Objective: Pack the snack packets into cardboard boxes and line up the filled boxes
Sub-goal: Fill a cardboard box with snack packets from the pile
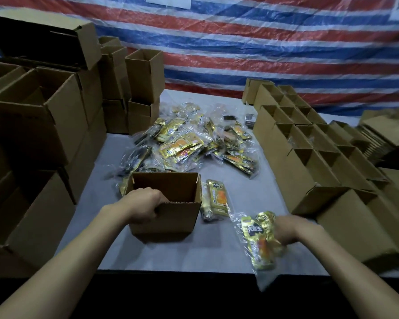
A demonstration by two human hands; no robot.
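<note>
An open cardboard box (171, 217) stands on the grey table near the front edge. My left hand (145, 204) grips its near wall, fingers curled over the rim into the box. My right hand (286, 229) holds a clear bag of gold and orange snack packets (259, 242) just above the table, to the right of the box. Another gold packet bag (218, 196) lies beside the box's right wall. A loose heap of snack packets (189, 143) covers the table's middle behind the box.
Rows of open boxes (309, 143) stand lined up along the right side. Tall stacks of empty boxes (44, 125) fill the left side and back left. Flat folded cartons (382, 137) lie at far right. A striped tarp (263, 42) hangs behind the grey table (194, 254).
</note>
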